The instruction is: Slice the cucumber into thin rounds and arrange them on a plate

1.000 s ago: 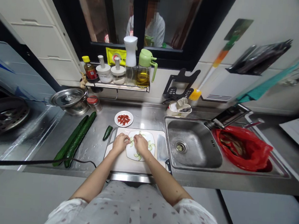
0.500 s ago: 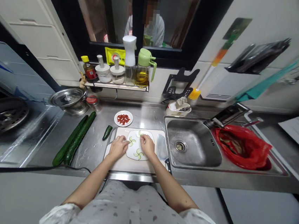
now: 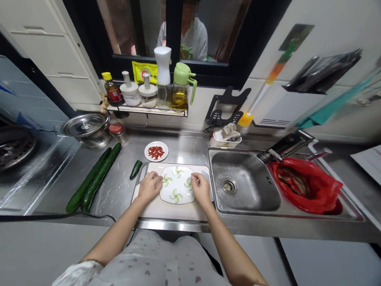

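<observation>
I count four pinwheels of pale green slices [image 3: 176, 197] on one white plate [image 3: 176, 185], which sits on a single cutting board [image 3: 170, 212] at the front of the steel counter [image 3: 121, 190]. Two bare hands flank it. The left hand [image 3: 151, 186] is half curled at the plate's left edge, beside one pinwheel; the right hand [image 3: 201, 188] has its fingertips drawn together at the right-hand pinwheel. I cannot tell whether either hand grips a slice.

Left of the board lie two long cucumbers [image 3: 89, 182] side by side and one short cucumber piece [image 3: 136, 169]. One small dish [image 3: 156, 152] of chopped red bits, too many to count, stands just beyond the board. The right hand and forearm block most of a knife [image 3: 212, 191] on the board's right side.

Farther back are one lidded pot [image 3: 92, 130], one red-lidded jar [image 3: 118, 133] and a wall rack [image 3: 149, 110] carrying five containers. To the right is a sink [image 3: 250, 184], with a red bag [image 3: 307, 186] beyond its basin. A black cord [image 3: 100, 216] runs along the counter's front, close to the cucumbers' near ends.
</observation>
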Demonstrator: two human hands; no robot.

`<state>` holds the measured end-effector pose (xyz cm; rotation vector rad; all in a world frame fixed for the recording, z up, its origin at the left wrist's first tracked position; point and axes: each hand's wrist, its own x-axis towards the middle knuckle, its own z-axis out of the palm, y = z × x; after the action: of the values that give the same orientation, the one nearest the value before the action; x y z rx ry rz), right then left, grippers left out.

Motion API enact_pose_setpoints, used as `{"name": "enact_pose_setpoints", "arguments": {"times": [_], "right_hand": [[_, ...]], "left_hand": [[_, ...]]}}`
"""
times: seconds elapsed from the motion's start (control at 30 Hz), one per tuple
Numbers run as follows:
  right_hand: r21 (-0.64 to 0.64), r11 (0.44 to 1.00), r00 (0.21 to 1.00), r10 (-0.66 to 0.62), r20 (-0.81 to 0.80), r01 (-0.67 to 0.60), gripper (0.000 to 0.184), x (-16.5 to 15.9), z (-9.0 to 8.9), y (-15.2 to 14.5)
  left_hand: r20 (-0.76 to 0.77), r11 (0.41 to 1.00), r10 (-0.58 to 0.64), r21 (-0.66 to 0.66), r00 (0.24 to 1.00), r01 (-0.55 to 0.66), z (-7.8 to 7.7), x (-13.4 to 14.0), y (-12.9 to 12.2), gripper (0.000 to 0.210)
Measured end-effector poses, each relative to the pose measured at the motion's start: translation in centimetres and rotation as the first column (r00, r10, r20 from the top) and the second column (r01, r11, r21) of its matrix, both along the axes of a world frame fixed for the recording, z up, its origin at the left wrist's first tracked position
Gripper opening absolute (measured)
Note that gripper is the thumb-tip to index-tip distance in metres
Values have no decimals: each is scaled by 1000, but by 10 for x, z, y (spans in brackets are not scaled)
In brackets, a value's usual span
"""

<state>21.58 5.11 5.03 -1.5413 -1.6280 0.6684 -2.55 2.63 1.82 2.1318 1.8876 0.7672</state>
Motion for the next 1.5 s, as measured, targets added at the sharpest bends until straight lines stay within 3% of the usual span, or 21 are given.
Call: {"name": "enact_pose_setpoints", "arguments": {"times": [0.17,0.37,0.53,0.7,0.87,1.07,1.3,1.5], "right_hand": [[70,990,990,-114,-79,120,31,27,26,-18],[70,980,976,-176,-128,186,32,45,35,-29],[88,994,997,-56,-54,61,28,20,40,-5],[129,981,988,133,83,-143,25,-30,45,53],[-32,961,896,268,354,-275,21,-80,32,113],[-296,894,676,448,585,-336,26,-119,9,148],[-345,859,615,512,600,-378,27,-141,-12,158],[-367,857,618,514,594,-361,28,-151,-20,160]], "left_hand": [[221,957,216,147,951,-252,4,-10,-6,23],[254,952,264,89,930,-294,-6,-26,-30,23],[254,953,280,44,926,-300,-12,-27,-41,24],[300,957,269,18,915,-288,-11,-18,-43,24],[331,968,242,-11,912,-253,-9,-4,-44,25],[364,968,247,-55,898,-244,-8,-2,-48,27],[364,960,280,-82,888,-268,-14,-11,-57,28],[366,955,295,-101,883,-278,-14,-15,-60,28]]}}
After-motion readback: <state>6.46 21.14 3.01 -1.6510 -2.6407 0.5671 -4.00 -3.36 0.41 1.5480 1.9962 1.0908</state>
